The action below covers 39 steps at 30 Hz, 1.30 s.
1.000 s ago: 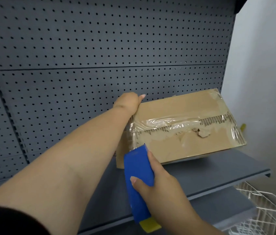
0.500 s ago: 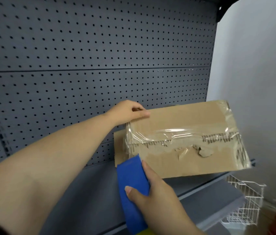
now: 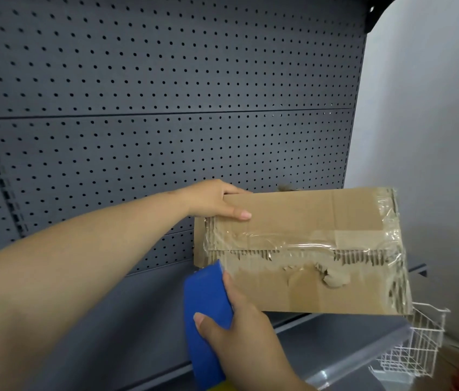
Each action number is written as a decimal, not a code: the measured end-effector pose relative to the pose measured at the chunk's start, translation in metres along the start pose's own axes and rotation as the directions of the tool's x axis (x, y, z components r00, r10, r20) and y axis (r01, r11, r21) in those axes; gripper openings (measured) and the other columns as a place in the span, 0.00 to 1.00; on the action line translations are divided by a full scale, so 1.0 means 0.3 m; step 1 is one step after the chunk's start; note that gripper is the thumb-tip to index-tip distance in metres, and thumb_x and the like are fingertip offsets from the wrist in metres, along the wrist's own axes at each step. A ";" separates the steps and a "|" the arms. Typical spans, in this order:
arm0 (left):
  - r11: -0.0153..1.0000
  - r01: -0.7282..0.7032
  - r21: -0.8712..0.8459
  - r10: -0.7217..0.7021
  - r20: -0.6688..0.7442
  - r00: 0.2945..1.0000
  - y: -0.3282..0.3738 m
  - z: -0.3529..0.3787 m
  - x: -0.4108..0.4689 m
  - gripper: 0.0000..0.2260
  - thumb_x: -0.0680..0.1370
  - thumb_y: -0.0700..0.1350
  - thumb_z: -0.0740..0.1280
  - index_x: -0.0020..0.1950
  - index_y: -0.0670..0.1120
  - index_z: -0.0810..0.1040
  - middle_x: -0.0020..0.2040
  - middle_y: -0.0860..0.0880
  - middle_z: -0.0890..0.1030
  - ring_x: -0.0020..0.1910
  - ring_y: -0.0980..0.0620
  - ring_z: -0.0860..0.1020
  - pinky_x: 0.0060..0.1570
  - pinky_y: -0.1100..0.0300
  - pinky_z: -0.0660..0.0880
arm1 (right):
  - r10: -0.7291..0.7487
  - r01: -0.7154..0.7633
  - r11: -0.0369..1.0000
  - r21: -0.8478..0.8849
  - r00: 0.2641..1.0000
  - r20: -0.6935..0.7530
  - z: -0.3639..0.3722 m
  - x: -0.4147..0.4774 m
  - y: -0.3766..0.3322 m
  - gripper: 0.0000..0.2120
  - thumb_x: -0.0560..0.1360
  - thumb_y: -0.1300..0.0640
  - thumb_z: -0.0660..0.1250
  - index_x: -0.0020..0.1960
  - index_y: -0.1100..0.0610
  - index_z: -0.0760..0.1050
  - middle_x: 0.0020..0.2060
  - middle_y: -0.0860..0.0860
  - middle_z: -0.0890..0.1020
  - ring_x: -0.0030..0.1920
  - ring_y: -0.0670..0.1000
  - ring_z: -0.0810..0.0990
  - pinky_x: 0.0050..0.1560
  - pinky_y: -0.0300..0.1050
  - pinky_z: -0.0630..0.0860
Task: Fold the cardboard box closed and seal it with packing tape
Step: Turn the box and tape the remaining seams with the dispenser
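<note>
Cardboard box point(image 3: 307, 249), taped along its torn seam, tilts above the shelf point(image 3: 335, 342); the left hand point(image 3: 214, 201) clamps its upper left corner. Below, the right hand point(image 3: 239, 331) grips a blue tape dispenser point(image 3: 205, 314) touching the box's lower left edge.

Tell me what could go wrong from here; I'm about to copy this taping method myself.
The cardboard box is tilted up with only the left hand gripping one top corner, so it may slip or twist as the right hand presses the blue tape dispenser against it. The paper around the seam is already torn, so new tape may bond poorly there. The existing clear tape looks wrinkled, which could leave gaps.
</note>
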<state>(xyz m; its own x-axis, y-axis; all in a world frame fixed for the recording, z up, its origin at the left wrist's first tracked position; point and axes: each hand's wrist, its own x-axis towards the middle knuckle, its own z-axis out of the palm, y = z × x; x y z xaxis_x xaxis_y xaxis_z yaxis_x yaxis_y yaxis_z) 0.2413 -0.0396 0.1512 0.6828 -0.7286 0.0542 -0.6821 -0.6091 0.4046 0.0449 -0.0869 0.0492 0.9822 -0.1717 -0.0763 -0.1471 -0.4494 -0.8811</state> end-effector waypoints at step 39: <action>0.935 0.334 0.117 -0.294 -0.269 0.917 0.237 0.192 -0.010 0.30 0.70 0.64 0.67 0.70 0.55 0.69 0.70 0.53 0.71 0.67 0.52 0.69 0.63 0.59 0.67 | -0.139 0.151 0.988 -0.039 0.967 0.214 -0.279 -0.010 0.254 0.35 0.77 0.47 0.62 0.77 0.44 0.46 0.65 0.52 0.75 0.63 0.52 0.74 0.59 0.42 0.71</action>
<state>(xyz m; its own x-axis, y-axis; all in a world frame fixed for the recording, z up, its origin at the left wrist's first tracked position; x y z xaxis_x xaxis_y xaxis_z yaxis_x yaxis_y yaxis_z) 0.1758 -0.0987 0.1271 0.8973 -0.4048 0.1763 -0.4403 -0.8499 0.2894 0.0210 -0.1940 0.0213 0.9951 0.0843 -0.0510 -0.0015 -0.5045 -0.8634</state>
